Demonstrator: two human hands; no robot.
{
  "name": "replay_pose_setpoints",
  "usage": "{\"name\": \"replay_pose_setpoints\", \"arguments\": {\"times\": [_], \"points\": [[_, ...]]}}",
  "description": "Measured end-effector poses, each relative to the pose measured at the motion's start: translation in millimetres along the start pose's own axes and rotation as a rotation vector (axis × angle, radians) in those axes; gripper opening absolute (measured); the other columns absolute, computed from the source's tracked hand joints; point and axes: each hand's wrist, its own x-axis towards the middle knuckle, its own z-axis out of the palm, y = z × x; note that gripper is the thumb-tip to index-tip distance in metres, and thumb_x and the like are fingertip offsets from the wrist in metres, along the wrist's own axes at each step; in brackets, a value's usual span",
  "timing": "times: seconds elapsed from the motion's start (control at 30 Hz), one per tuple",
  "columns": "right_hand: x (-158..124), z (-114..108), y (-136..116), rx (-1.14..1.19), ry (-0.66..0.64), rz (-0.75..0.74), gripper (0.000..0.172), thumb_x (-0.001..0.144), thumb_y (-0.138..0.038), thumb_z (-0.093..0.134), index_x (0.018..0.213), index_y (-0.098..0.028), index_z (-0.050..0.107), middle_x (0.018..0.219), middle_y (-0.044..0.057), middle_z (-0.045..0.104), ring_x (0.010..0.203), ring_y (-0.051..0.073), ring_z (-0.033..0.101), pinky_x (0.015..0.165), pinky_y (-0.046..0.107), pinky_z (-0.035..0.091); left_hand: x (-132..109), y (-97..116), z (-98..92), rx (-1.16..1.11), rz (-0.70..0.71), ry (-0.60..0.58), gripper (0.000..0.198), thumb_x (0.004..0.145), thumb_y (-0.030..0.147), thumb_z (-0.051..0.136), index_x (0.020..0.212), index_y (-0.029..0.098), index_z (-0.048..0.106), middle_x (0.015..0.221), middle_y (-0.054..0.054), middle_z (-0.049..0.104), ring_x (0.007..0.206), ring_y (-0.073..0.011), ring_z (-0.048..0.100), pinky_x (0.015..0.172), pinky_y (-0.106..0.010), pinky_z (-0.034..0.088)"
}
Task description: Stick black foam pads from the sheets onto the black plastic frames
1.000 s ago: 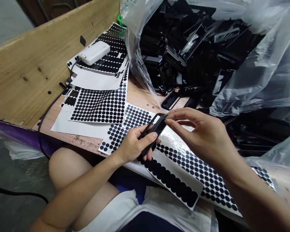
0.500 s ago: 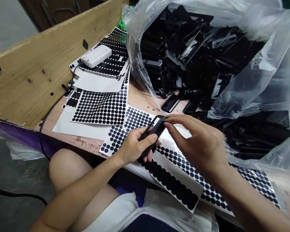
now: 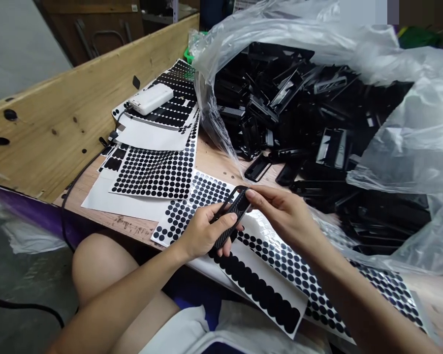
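left hand [image 3: 203, 231] grips one ribbed black plastic strip [image 3: 232, 216], right hand [image 3: 284, 214] pinches its tip; glossy dot sheets [image 3: 155, 167] on wooden tabletop [image 3: 214, 160].

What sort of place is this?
Probably a small assembly workshop: a clear bag of black plastic parts, sheets of black dot stickers on a wooden bench, with left hand and right hand holding a slim part.

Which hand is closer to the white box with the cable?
Left. The left hand is below and slightly right of the white power bank; the right hand sits even farther right. Both grip a black plastic part, not the bank.
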Motion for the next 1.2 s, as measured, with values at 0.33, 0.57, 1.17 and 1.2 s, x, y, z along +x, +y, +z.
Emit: {"name": "replay_pose_setpoints", "arguments": {"times": [0.33, 0.57, 1.17, 1.2], "points": [[16, -10, 15, 0.045, -0.154, -0.053, 0.051, 0.088, -0.059, 0.068, 0.125, -0.023, 0.065, 0.117, 0.011, 0.072, 0.103, 0.027, 0.069, 0.084, 0.042, 0.060, 0, 1, 2.4, -0.042, 0.009, 0.047, 0.040, 0.090, 0.055, 0.065, 0.093, 0.016, 0.056, 0.082, -0.001, 0.066, 0.042, -0.0082, 0.059, 0.035, -0.018, 0.041], [58, -31, 47, -0.211, 0.237, -0.023, 0.044, 0.064, -0.064, 0.084, 0.071, -0.023, 0.070, 0.088, 0.013, 0.074, 0.102, 0.040, 0.064, 0.100, 0.063, 0.046, 1, 7, 3.4, -0.218, 0.009, 0.171, 0.043, 0.079, 0.052, 0.077, 0.086, 0.014, 0.059, 0.080, -0.001, 0.061, 0.053, -0.0100, 0.063, 0.046, -0.020, 0.049], [-14, -13, -7, 0.967, -0.065, 0.439, 0.039, 0.068, -0.049, 0.093, 0.076, -0.020, 0.068, 0.061, -0.004, 0.060, 0.050, 0.006, 0.054, 0.045, 0.012, 0.052, 3, 7, 0.2, -0.362, -0.013, 0.234, 0.063, 0.084, 0.071, 0.067, 0.107, 0.013, 0.068, 0.082, -0.006, 0.071, 0.063, -0.0158, 0.069, 0.054, -0.025, 0.057], [-12, -9, -8, 0.960, -0.092, 0.420, 0.038, 0.070, -0.048, 0.092, 0.076, -0.020, 0.067, 0.059, -0.006, 0.056, 0.047, 0.005, 0.048, 0.041, 0.011, 0.047, 3, 6, -0.3, -0.372, -0.012, 0.235, 0.064, 0.085, 0.072, 0.066, 0.111, 0.013, 0.068, 0.083, -0.006, 0.072, 0.065, -0.0152, 0.069, 0.056, -0.024, 0.058]]}}
